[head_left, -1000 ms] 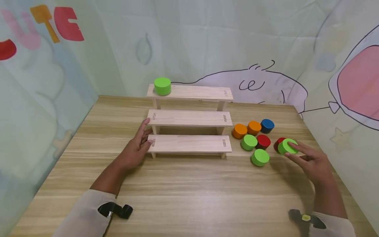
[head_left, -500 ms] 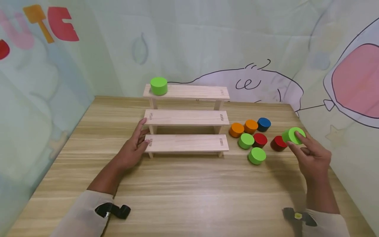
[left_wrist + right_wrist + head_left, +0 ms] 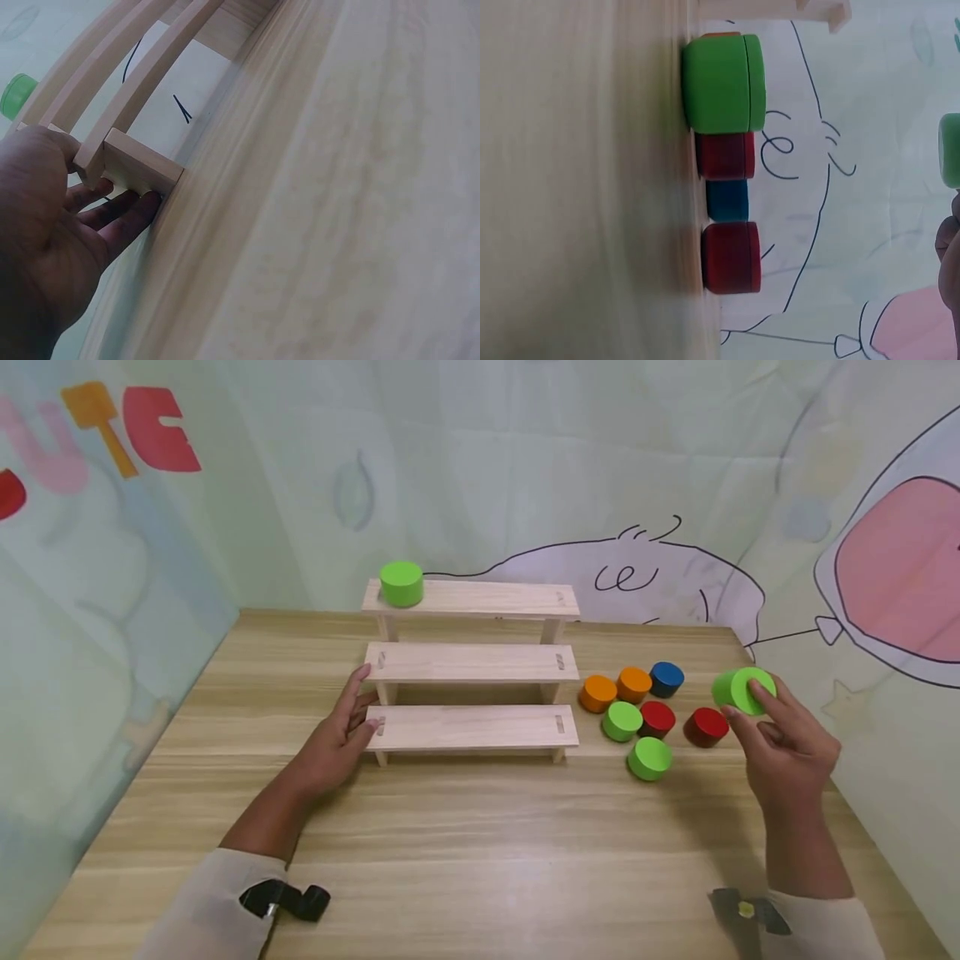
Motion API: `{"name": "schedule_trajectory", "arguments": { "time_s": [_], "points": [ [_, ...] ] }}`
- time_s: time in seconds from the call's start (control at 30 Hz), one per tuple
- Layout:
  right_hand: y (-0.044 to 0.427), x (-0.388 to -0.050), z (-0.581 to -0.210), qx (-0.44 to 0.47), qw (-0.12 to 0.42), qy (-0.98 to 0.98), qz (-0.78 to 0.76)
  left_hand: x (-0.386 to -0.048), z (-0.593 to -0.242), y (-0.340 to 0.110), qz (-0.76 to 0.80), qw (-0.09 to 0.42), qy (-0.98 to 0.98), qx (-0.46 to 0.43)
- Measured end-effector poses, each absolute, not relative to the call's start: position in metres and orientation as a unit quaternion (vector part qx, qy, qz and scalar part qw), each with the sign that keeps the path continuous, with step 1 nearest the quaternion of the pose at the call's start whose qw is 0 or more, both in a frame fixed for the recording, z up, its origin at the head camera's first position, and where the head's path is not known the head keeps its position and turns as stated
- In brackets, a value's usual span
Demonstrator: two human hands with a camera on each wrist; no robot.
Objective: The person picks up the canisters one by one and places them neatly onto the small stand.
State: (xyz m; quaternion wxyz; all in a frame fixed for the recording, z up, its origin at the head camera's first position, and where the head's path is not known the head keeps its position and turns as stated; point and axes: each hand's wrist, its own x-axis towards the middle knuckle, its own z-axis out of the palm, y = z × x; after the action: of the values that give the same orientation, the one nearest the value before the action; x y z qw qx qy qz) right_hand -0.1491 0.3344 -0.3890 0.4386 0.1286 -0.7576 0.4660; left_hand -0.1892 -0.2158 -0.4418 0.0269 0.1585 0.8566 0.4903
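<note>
A three-tier wooden stand [image 3: 472,727] is on the table, and a green cylinder [image 3: 402,585] sits at the left end of its top tier. The left hand [image 3: 333,739] holds the stand's left end, thumb on the lowest tier; in the left wrist view that hand [image 3: 56,217] has its fingers against the side support [image 3: 139,165]. Above the table at the right, the right hand [image 3: 795,760] pinches a green cylinder [image 3: 752,691], tilted, between thumb and fingers. At the right edge of the right wrist view that cylinder [image 3: 950,150] shows only in part.
Right of the stand lie two orange cylinders [image 3: 598,693], a blue one [image 3: 667,678], two green ones [image 3: 650,758] and a red one [image 3: 657,719]. A second red cylinder [image 3: 706,727] stands apart, nearer the right hand. Printed cloth [image 3: 465,468] hangs behind the table.
The right hand has lifted the green cylinder up from beside the separate red one and tilted it. The left hand has stayed at the stand, and the head view has shifted slightly.
</note>
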Motion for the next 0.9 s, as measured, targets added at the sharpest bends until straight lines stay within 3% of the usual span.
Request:
{"name": "schedule_trajectory", "arguments": {
  "time_s": [0.37,0.9],
  "points": [
    [0.303,-0.176,-0.385,0.208,0.43,-0.723,0.499,-0.19,-0.442,-0.217,0.494,0.027,0.854,0.163],
    [0.226,-0.228,-0.336,0.267,0.43,-0.684,0.525,-0.188,-0.444,-0.219,0.487,0.032,0.856,0.169]
  ]
}}
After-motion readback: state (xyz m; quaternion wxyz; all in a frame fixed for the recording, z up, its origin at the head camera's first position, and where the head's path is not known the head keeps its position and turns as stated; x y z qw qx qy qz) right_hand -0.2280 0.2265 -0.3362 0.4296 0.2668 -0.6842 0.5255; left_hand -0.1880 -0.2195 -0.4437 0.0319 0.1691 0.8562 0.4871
